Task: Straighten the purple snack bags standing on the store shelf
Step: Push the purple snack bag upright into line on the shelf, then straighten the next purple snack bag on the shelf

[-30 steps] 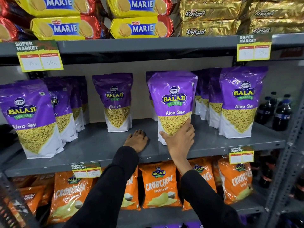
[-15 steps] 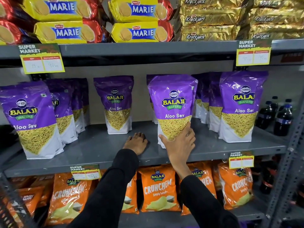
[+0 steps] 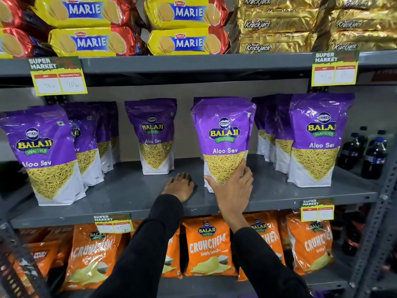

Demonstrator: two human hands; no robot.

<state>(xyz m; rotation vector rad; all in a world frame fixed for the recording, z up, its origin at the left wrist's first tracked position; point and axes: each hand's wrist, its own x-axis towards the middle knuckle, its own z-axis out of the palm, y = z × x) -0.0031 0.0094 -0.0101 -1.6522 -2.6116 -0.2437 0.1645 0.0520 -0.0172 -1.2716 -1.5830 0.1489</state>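
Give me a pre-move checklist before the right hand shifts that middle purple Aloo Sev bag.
1. Right hand grips the middle purple bag at its lower front: ok.
2. Bag upright, label facing out: ok.
3. Left hand flat on the grey shelf, off every bag: ok.
4. Bare shelf between this bag and the set-back bag on its left: ok.
5. Bag's base flat on the shelf: cannot tell, the hand hides it.

Glossy, crinkled plastic purple snack bags (image 3: 223, 138) stand on a matt grey painted metal shelf (image 3: 133, 190); paper price tags (image 3: 58, 79) at eleven o'clock.
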